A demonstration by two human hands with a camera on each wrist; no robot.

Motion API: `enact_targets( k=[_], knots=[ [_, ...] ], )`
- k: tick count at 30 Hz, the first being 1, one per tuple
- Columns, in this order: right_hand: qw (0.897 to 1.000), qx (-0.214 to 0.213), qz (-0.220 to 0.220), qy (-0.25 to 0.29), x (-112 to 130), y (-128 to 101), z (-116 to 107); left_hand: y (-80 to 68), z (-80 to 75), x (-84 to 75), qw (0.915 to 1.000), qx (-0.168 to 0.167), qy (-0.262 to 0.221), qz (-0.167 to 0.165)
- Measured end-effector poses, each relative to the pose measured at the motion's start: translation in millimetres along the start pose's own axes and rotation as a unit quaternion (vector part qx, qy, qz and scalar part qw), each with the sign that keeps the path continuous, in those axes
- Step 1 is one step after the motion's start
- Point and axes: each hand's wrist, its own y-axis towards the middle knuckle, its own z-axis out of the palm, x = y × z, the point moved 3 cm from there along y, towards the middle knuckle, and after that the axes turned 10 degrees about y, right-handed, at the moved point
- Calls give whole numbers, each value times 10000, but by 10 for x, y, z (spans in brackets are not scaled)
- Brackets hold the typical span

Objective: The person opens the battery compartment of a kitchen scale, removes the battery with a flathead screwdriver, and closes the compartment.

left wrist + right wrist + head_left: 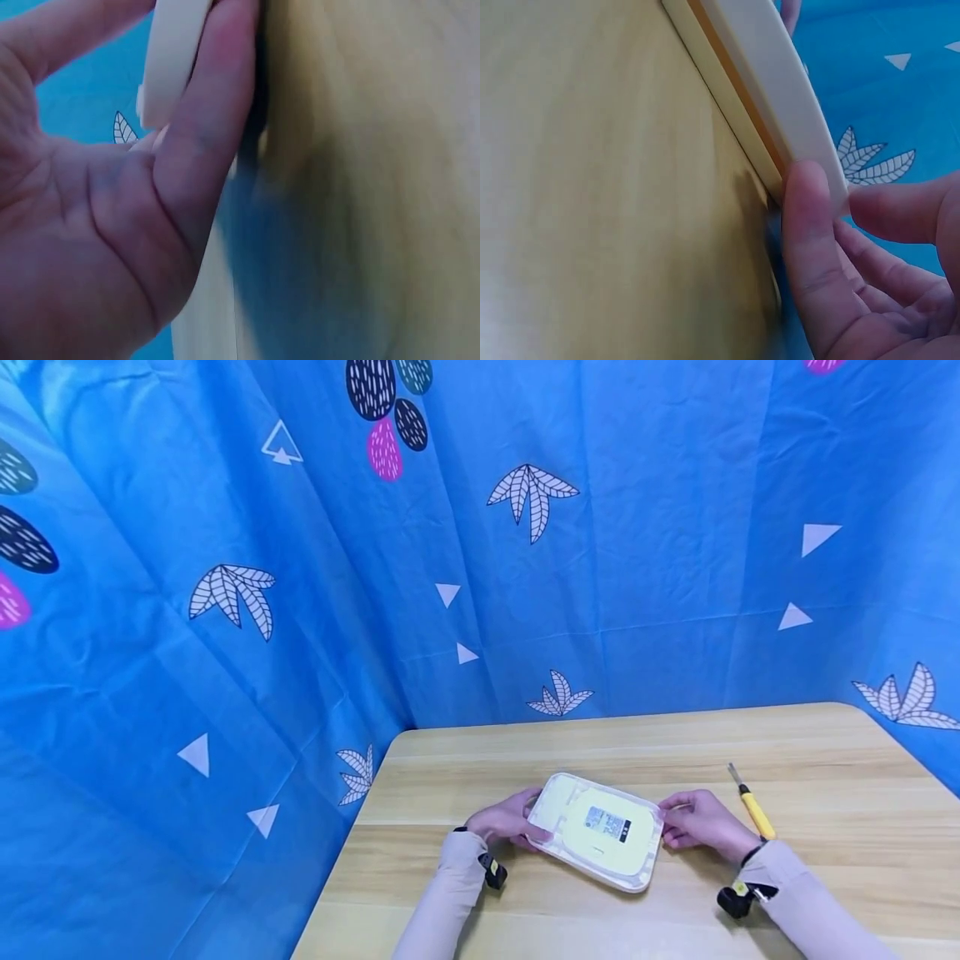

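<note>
Cream flat labelled device (597, 832)

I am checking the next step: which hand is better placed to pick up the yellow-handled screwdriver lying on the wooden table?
Probably the right hand. The yellow-handled screwdriver lies just beyond it, while the left hand is across the flat cream plastic device. Both hands grip that device, so the right must first release its grip.

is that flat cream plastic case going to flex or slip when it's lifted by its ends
The cream case probably stays stiff: its edge looks thick and straight in the right wrist view. It seems light, since the left hand and right hand hold it only by the fingertips. Its smooth plastic may be a bit slippery.
</note>
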Motion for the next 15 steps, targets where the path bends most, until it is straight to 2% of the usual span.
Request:
enact_targets(
  k=[4, 7, 10, 15],
  knots=[
    [9991, -91, -3, -411, 55, 68, -3, -51, 90, -2, 9991, 361, 66, 212],
    [9975, -216, -14, -677, 90, 128, -10, -88, 157, -25, 9981, 458, 57, 405],
    [9949, -331, -110, -949, 122, 195, -20, -130, 228, -50, 9977, 454, 108, 486],
    [9905, -409, -269, -1286, 168, 279, -44, -224, 354, -80, 9992, 240, 141, 270]
  ],
)
